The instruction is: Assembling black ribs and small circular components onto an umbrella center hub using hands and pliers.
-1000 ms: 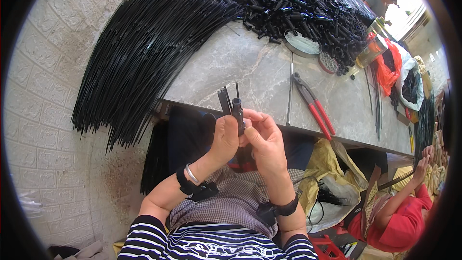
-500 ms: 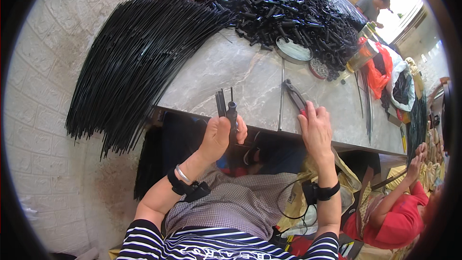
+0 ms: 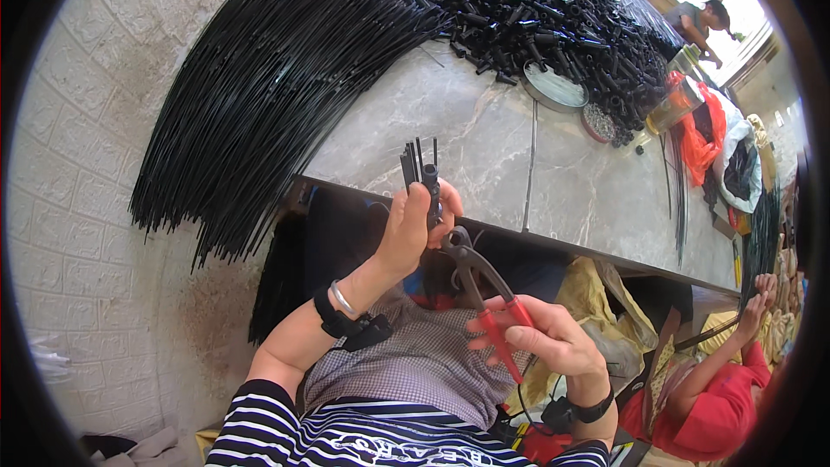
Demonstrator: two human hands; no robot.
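Observation:
My left hand (image 3: 405, 229) is closed around a black tubular part (image 3: 431, 183) together with several thin black rods (image 3: 409, 163), held upright in front of the table edge. What sits lower in that grip is hidden by the fingers. In my right hand (image 3: 558, 337) is a pair of pincers (image 3: 469, 268) with red handles and dark metal jaws. The jaws reach up to just below my left hand's fingers; whether they touch anything there I cannot tell.
A grey marble-look table (image 3: 467, 112) carries a large bundle of long black rods (image 3: 259, 104) and a heap of black tubular parts (image 3: 553, 17). A round tin (image 3: 555, 91) and a dish of small clear pieces (image 3: 599, 124) stand beside the heap. A person in red (image 3: 705, 398) works at the right.
My right hand has lifted the pincers off the table and brought their jaws toward my left hand. The left hand still grips the tubular part and rods.

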